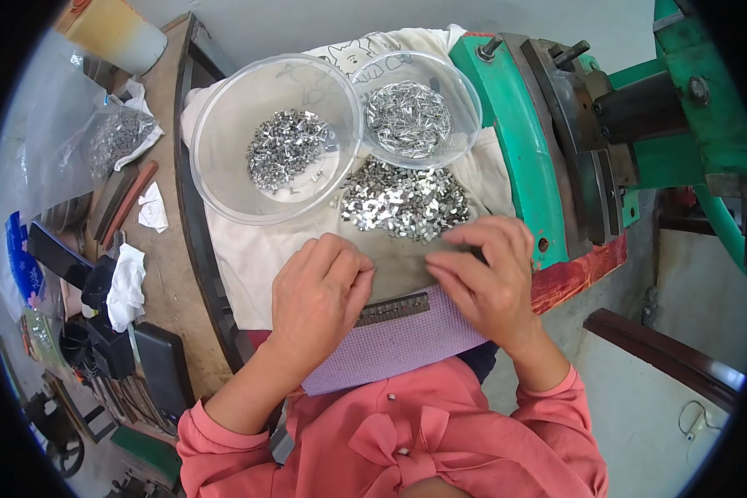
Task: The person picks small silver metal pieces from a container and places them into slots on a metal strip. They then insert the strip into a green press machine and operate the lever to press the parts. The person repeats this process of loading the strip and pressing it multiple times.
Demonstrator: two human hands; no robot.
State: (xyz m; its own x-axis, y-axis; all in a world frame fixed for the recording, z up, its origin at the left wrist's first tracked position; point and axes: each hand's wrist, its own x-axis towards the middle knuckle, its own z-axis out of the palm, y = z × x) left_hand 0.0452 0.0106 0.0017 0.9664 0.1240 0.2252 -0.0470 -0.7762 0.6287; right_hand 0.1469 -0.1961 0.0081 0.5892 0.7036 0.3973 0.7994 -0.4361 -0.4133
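Note:
My left hand (319,286) is closed, thumb against the curled fingers; what it holds, if anything, is hidden. Across from it, my right hand (494,278) brings thumb and a finger together at the near edge of a heap of small flat shiny metal pieces (402,199). Anything between those fingertips is too small to make out. Below and between both hands lies a dark slotted metal strip (394,309), a row of small parts along it. It rests on a purple woven mat (390,353), next to my left thumb.
Behind the heap, a large clear plastic bowl (203,178) holds small metal bits, and a smaller clear bowl (475,104) holds thin metal pins. A green machine frame (506,141) stands at right. On the left, a wooden bench (174,274) carries bags, tools and white paper scraps.

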